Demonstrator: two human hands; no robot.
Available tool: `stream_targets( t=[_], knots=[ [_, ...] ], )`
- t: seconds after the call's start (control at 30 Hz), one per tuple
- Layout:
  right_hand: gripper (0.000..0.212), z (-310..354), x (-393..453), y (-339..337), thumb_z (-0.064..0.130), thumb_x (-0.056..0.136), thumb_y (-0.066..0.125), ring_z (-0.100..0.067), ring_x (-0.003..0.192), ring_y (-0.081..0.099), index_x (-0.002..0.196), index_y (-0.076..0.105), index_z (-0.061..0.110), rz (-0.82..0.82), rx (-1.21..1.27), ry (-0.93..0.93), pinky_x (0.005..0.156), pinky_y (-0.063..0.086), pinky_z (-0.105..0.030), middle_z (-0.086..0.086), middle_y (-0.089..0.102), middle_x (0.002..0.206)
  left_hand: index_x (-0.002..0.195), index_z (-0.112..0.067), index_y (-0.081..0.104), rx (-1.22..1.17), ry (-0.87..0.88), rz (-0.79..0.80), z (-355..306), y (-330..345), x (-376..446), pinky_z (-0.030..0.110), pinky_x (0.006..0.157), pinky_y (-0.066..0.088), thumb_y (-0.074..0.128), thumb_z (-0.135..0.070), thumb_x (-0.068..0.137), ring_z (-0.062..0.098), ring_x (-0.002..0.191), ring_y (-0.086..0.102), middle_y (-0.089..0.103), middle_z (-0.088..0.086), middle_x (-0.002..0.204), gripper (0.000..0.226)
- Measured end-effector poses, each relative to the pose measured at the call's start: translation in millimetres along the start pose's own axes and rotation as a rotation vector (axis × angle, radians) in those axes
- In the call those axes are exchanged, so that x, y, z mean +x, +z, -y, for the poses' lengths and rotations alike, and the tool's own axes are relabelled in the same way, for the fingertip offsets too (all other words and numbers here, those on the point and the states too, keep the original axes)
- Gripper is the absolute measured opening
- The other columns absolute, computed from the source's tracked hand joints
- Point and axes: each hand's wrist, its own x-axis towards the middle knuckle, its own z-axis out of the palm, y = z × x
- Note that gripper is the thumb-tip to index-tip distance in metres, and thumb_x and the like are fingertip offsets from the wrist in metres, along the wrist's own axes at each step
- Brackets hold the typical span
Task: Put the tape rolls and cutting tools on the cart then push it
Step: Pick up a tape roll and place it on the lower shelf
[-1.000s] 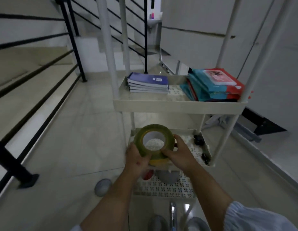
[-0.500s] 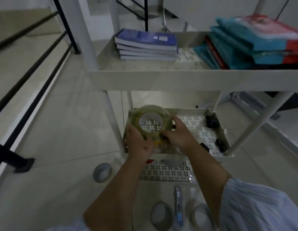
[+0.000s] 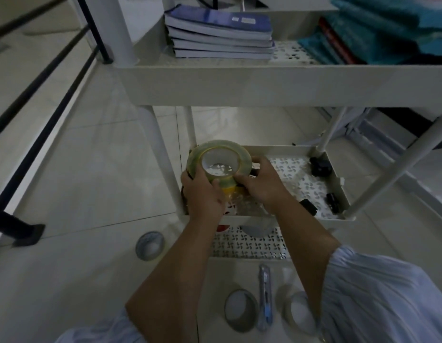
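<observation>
Lying on the floor tiles at the left, a grey tape roll (image 3: 150,245) sits apart from the cart (image 3: 239,80), well below and left of the left hand (image 3: 204,194). That hand clasps the near-left side of a stack of clear tape rolls (image 3: 219,162) while the right hand (image 3: 260,183) grips its near-right side, the stack held between them over the left end of the middle shelf (image 3: 338,220). Nearer the person, under the right forearm, another grey roll (image 3: 241,310), a utility knife (image 3: 265,297) and a pale roll (image 3: 297,315) lie side by side on the floor.
</observation>
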Motion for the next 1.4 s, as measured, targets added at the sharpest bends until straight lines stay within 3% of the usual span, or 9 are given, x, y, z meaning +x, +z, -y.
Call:
stream_targets(
  t=[0.13,0.27,0.47,0.6,0.8,0.93,1.03,1.17,1.4],
  knots=[
    [0.043,-2,-1,1,0.022,0.079,0.068,-0.024,0.096,0.059,0.109,0.038,0.012,-0.049,-0.007,-0.002,0.083,0.054,-0.043,-0.005,0.052,0.103,0.137,-0.009,0.033,-0.007,0.003,-0.065,-1,0,-3,0.034,0.105,0.035,0.047,-0.018,0.093,0.029,0.123,0.04,0.024,0.015,0.142,0.047],
    [0.041,-2,-9,2,0.021,0.078,0.069,-0.004,0.082,0.054,0.108,0.041,0.016,0.003,0.051,-0.023,0.064,0.049,-0.019,0.006,0.05,0.095,0.143,-0.007,0.018,0.085,0.042,-0.047,-2,1,-11,0.04,0.114,0.025,0.043,-0.013,0.093,0.033,0.137,0.023,0.014,0.017,0.151,0.056],
    [0.062,-5,-19,5,0.018,0.076,0.072,-0.008,0.102,0.047,0.127,0.036,0.013,0.041,-0.008,-0.087,0.084,0.041,-0.023,0.0,0.052,0.12,0.145,-0.006,-0.003,0.22,0.097,0.073,0,4,-24,0.039,0.118,0.009,0.053,-0.005,0.088,0.032,0.144,-0.007,-0.009,0.016,0.156,0.081],
    [0.061,-1,-23,3,0.021,0.078,0.071,-0.008,0.098,0.046,0.128,0.038,0.013,0.033,-0.117,-0.142,0.083,0.038,-0.022,-0.005,0.054,0.125,0.145,-0.004,0.002,0.226,0.139,0.033,2,3,-26,0.04,0.12,0.006,0.051,-0.008,0.089,0.032,0.145,-0.004,-0.002,0.016,0.157,0.074],
    [0.031,-6,-60,-9,0.015,0.086,0.058,0.003,0.073,0.047,0.117,0.053,0.014,0.08,-0.227,-0.3,0.062,0.035,0.006,0.011,0.054,0.099,0.135,0.002,0.037,-0.017,0.372,-0.13,25,13,-65,0.053,0.116,0.016,0.029,-0.007,0.084,0.038,0.14,0.015,0.033,0.026,0.144,0.052],
    [0.038,-36,-89,-3,0.012,0.08,0.059,-0.02,0.116,0.046,0.117,0.055,0.007,-0.174,-0.415,-0.53,0.103,0.027,-0.015,-0.012,0.056,0.124,0.123,-0.013,0.048,-0.209,0.467,-0.272,53,25,-114,0.031,0.117,0.014,0.028,-0.002,0.084,0.03,0.134,0.019,0.044,0.017,0.135,0.045],
    [0.04,-69,-109,0,0.014,0.075,0.057,-0.025,0.118,0.041,0.114,0.054,0.004,-0.338,-0.51,-0.702,0.103,0.032,-0.03,-0.019,0.051,0.127,0.122,-0.019,0.045,-0.226,0.394,-0.251,79,38,-141,0.018,0.116,0.01,0.032,-0.005,0.083,0.03,0.135,0.02,0.04,0.015,0.134,0.044],
    [0.049,-131,-126,7,0.019,0.073,0.053,-0.025,0.124,0.033,0.12,0.047,0.007,-0.158,-0.553,-0.63,0.104,0.03,-0.032,-0.01,0.031,0.137,0.123,-0.009,0.048,-0.188,0.251,-0.109,123,64,-164,0.047,0.111,0.026,0.034,-0.008,0.08,0.034,0.132,0.028,0.041,0.021,0.133,0.045],
    [0.09,-225,-156,32,0.032,0.065,0.07,-0.035,0.139,0.014,0.138,0.022,0.012,0.162,-0.686,-0.272,0.108,0.024,-0.049,-0.018,0.018,0.15,0.134,0.0,0.036,-0.077,0.051,0.178,167,93,-187,0.037,0.109,0.019,0.03,-0.025,0.078,0.025,0.131,0.028,0.038,0.026,0.138,0.062]
  ],
)
